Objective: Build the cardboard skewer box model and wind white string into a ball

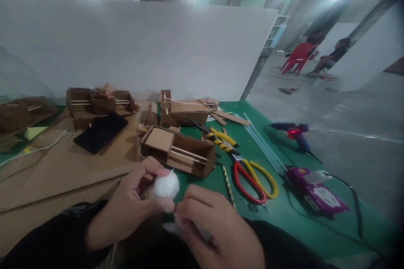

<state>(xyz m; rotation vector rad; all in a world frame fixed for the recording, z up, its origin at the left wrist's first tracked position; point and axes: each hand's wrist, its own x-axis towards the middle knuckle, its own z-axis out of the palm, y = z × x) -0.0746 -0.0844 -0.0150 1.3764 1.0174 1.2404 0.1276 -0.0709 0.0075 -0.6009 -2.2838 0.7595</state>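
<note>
My left hand [132,199] grips a ball of white string [166,184] between its thumb and fingers. Close beside it, my right hand [214,227] is closed in a pinch, its fingertips by the left thumb; what they pinch is mostly hidden, though a speck of white shows there. Just beyond the ball lies an open cardboard box [189,155] with thin wooden sticks across it. Right of the box are scissors [252,180] with red and yellow handles and pliers [221,138] with yellow-and-black grips.
A purple power strip [315,191] and a glue gun [293,132] with a red light are on the right, near clear glue sticks [261,143]. A black phone [102,132] rests on cardboard at left. More cardboard boxes [101,103] line the white partition [142,46].
</note>
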